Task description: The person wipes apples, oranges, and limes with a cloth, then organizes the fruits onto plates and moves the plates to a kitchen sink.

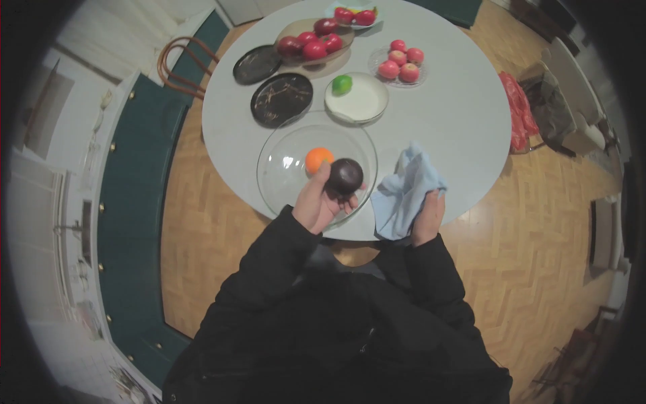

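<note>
My left hand (317, 202) holds a dark purple round fruit (345, 176) over the near rim of a clear glass bowl (282, 168). An orange (317, 159) lies inside that bowl, just beyond the fruit. My right hand (428, 217) grips a light blue cloth (407, 188) at the table's near edge, to the right of the bowl. Both arms wear black sleeves.
The round white table (457, 114) also carries a white plate (367, 104) with a lime (342, 84), two dark plates (281, 99), a wooden bowl of red apples (313, 44), a glass dish of pink apples (400, 62) and more fruit at the far edge. Wooden floor surrounds it.
</note>
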### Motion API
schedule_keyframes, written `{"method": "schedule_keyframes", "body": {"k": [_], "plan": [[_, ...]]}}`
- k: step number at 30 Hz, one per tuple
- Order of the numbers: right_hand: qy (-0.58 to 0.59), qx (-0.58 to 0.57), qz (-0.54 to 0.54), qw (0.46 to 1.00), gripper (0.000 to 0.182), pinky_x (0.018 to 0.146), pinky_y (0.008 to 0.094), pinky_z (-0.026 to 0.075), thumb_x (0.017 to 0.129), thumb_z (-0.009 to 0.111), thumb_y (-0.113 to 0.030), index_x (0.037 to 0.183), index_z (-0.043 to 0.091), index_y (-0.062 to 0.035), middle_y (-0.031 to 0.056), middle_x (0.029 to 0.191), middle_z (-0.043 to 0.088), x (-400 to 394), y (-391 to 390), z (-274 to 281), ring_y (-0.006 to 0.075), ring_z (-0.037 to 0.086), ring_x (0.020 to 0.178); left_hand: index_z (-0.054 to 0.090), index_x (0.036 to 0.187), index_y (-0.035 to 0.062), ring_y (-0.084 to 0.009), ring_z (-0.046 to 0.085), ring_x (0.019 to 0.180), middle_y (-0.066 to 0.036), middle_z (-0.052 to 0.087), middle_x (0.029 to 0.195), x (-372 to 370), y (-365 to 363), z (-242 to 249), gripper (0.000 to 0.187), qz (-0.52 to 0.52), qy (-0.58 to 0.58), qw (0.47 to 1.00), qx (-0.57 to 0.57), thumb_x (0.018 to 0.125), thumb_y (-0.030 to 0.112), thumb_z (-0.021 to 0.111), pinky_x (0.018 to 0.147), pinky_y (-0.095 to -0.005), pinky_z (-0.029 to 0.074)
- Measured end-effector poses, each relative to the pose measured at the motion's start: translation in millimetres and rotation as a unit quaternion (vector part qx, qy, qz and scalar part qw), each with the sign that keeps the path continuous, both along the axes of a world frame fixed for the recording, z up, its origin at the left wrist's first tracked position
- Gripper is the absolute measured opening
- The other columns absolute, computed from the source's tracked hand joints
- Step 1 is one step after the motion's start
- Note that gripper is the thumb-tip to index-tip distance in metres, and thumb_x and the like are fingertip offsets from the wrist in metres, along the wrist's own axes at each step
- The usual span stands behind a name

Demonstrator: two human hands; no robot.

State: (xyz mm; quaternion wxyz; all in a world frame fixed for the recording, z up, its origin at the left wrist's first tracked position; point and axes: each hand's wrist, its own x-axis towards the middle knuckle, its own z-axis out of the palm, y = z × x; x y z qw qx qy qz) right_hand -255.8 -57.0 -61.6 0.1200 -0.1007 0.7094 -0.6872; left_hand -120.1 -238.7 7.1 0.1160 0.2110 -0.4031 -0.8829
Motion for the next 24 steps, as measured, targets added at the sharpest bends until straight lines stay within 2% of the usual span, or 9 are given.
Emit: {"method": "schedule_keyframes", "body": {"k": [3, 6, 9, 12, 15, 18, 21, 23, 24], "plan": [[0.113, 0.076, 0.129, 0.982, 0.042, 0.119, 0.0362, 0.029, 0.104, 0.04, -0.018, 0.144, 0.046, -0.0054, 0.0136, 0.146, 0.048, 28, -13, 24, 0.0253, 0.045, 0.135, 0.057, 0.116, -0.0023, -0.0204, 0.061, 0.066, -0.023, 0.067, 0.101, 23, 19, -10, 0.067, -0.023, -0.016, 0.998, 0.058, 0.103, 0.059, 0.035, 0.054, -0.0271, 0.045], [0.303, -0.028, 0.285, 0.909, 0.05, 0.113, 0.0487, 0.034, 0.088, 0.053, -0.011, 0.138, 0.056, -0.0101, 0.0201, 0.146, 0.037, 62, -26, 54, 0.0375, 0.041, 0.134, 0.052, 0.133, 0.0037, -0.023, 0.06, 0.107, -0.016, 0.063, 0.12, 41, 33, -28, 0.048, -0.075, -0.03, 0.987, -0.138, 0.097, 0.034, 0.057, 0.086, -0.0322, 0.053], [0.337, -0.051, 0.249, 0.907, 0.051, 0.098, 0.046, 0.044, 0.078, 0.054, -0.012, 0.128, 0.063, -0.0104, 0.0203, 0.126, 0.053, 65, -31, 61, 0.0366, 0.054, 0.115, 0.053, 0.134, 0.0121, -0.0115, 0.055, 0.111, -0.003, 0.058, 0.119, 33, 40, -14, 0.044, -0.062, -0.013, 0.998, -0.009, 0.093, 0.025, 0.064, 0.088, -0.0276, 0.052], [0.065, -0.009, 0.167, 0.984, 0.047, 0.095, 0.0381, 0.047, 0.096, 0.046, -0.042, 0.123, 0.065, -0.009, 0.0148, 0.12, 0.065, 63, -27, 51, 0.0267, 0.061, 0.11, 0.044, 0.14, 0.0128, -0.0168, 0.057, 0.108, -0.007, 0.058, 0.119, 42, 51, 12, 0.056, -0.111, -0.04, 0.979, -0.167, 0.089, 0.018, 0.067, 0.09, -0.0312, 0.052], [-0.217, -0.186, 0.283, 0.915, 0.069, 0.116, 0.0375, 0.027, 0.085, 0.067, -0.034, 0.141, 0.041, -0.0042, 0.0101, 0.139, 0.042, 54, -34, -3, 0.0239, 0.039, 0.135, 0.052, 0.137, 0.0194, -0.0174, 0.052, 0.104, -0.005, 0.043, 0.112, 44, 57, 13, 0.052, -0.095, -0.013, 0.922, -0.374, 0.088, 0.014, 0.068, 0.098, -0.0309, 0.041], [-0.333, -0.225, 0.243, 0.883, 0.054, 0.118, 0.035, 0.033, 0.1, 0.051, -0.035, 0.143, 0.045, -0.0042, 0.0114, 0.144, 0.049, 89, -28, 66, 0.0233, 0.045, 0.136, 0.048, 0.142, 0.0137, -0.0256, 0.04, 0.133, -0.011, 0.042, 0.138, 40, 56, 5, 0.059, -0.002, -0.007, 0.891, -0.454, 0.086, 0.009, 0.067, 0.114, -0.0384, 0.032], [-0.271, -0.181, 0.243, 0.914, 0.06, 0.115, 0.0374, 0.036, 0.106, 0.04, -0.043, 0.15, 0.036, -0.0015, 0.0174, 0.149, 0.046, 106, -11, 55, 0.026, 0.046, 0.136, 0.042, 0.144, 0.0113, -0.0278, 0.044, 0.133, -0.013, 0.043, 0.142, 38, 45, -2, 0.064, 0.045, -0.052, 0.863, -0.5, 0.084, 0.003, 0.063, 0.111, -0.0385, 0.038], [-0.017, -0.087, 0.284, 0.955, 0.063, 0.117, 0.0411, 0.03, 0.105, 0.041, -0.046, 0.151, 0.037, -0.0036, 0.0179, 0.147, 0.043, 103, -7, 62, 0.028, 0.039, 0.139, 0.048, 0.112, 0.0146, -0.0138, 0.046, 0.104, -0.002, 0.047, 0.113, 31, 38, -8, 0.037, -0.002, -0.039, 0.906, -0.422, 0.08, 0.014, 0.067, 0.089, -0.0302, 0.042], [0.046, -0.064, 0.29, 0.954, 0.064, 0.117, 0.0421, 0.028, 0.104, 0.042, -0.047, 0.151, 0.037, -0.0041, 0.0181, 0.146, 0.042, 100, -7, 65, 0.0285, 0.038, 0.14, 0.05, 0.104, 0.0154, -0.0103, 0.047, 0.097, 0.0, 0.048, 0.106, 31, 37, -4, 0.031, -0.015, -0.036, 0.914, -0.403, 0.079, 0.017, 0.068, 0.083, -0.0281, 0.042]]}}
